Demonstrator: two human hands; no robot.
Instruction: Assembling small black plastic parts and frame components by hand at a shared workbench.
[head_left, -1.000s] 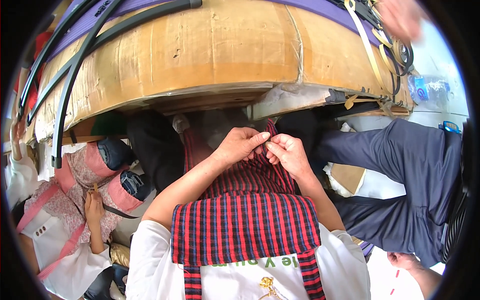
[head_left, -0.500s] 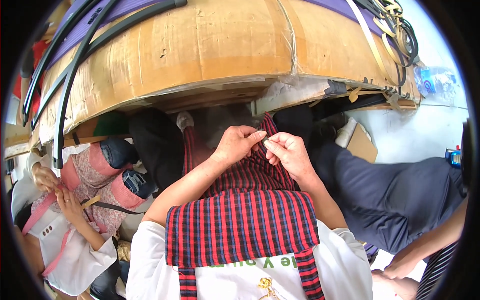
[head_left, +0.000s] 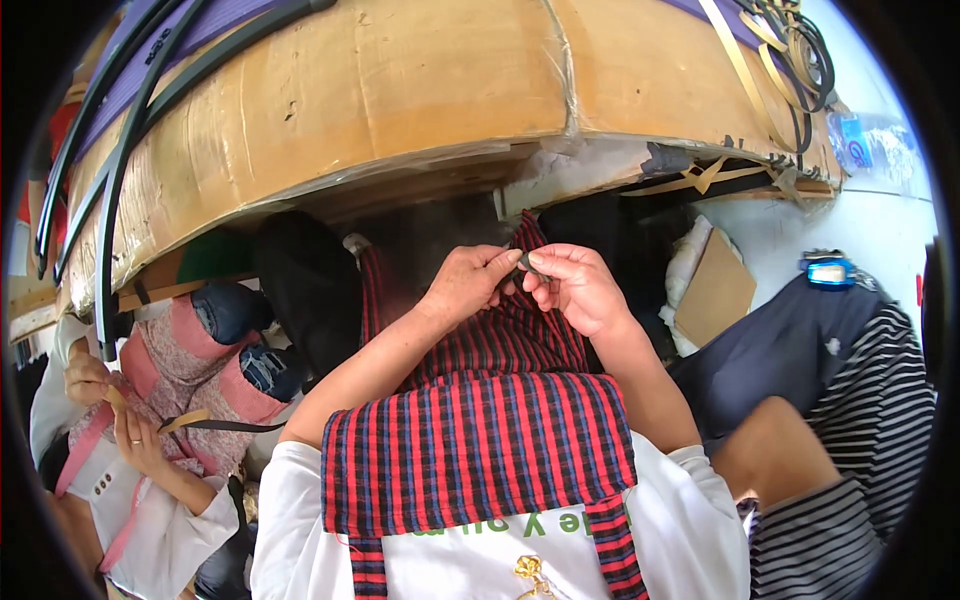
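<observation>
Above the lap of the red, black and blue checked apron point(head_left: 475, 455), my left hand point(head_left: 472, 280) and my right hand point(head_left: 577, 284) meet at their fingertips. Both are closed in a pinch on a small dark piece point(head_left: 523, 262). Thumbs and fingers cover most of it, so its kind cannot be made out. Apron cloth hangs in folds below and just beyond the fingers.
Ahead stands a cardboard-covered table point(head_left: 400, 90) with black strips point(head_left: 125, 170) at its left and beige and black straps point(head_left: 795, 65) at its right. A co-worker's hands point(head_left: 135, 430) hold a strap point(head_left: 190, 420) at left. Another person in stripes point(head_left: 840, 500) sits at right.
My right hand has turned a little and its fingers curl closer around the small dark piece. The person at right has shifted, bringing a bare arm and striped clothing nearer.
</observation>
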